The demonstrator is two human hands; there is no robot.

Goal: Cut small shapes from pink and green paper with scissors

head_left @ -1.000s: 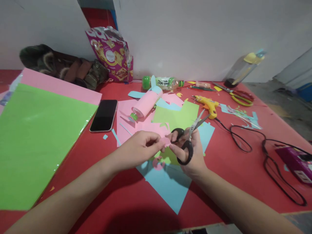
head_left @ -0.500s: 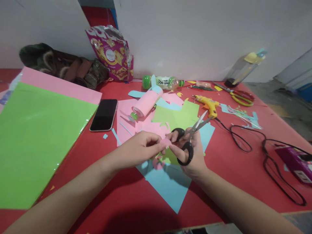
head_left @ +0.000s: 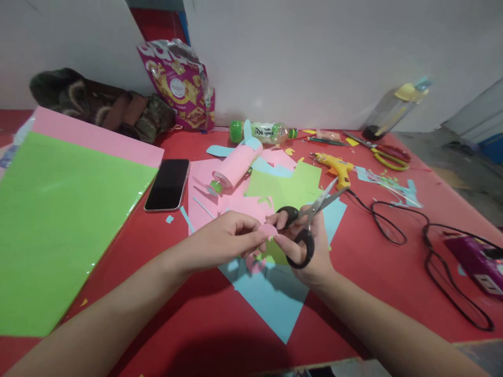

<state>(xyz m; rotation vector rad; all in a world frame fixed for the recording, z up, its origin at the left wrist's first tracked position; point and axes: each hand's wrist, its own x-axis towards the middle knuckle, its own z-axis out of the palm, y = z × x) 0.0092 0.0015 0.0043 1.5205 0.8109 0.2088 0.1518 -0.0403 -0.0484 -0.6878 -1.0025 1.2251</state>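
Note:
My left hand pinches a small rounded piece of pink paper between thumb and fingers. Black-handled scissors hang on my right hand, thumb and fingers through the loops, blades parted and pointing away to the upper right. The right fingertips are at the edge of the pink piece. Below the hands lie a blue sheet and a pink paper ring. Beyond them rests a bottle wrapped in pink paper, with a green cap and blue paper fins, on green paper.
A phone and green sheets in plastic lie left. At the back are a snack bag and a green bottle. Rightward are a yellow glue gun, its looping cord, yellow-red-handled scissors and a purple power strip.
The scissors have tilted slightly, their blades and lower loop shifting a little to the right. Both hands stay nearly in place around the pink piece.

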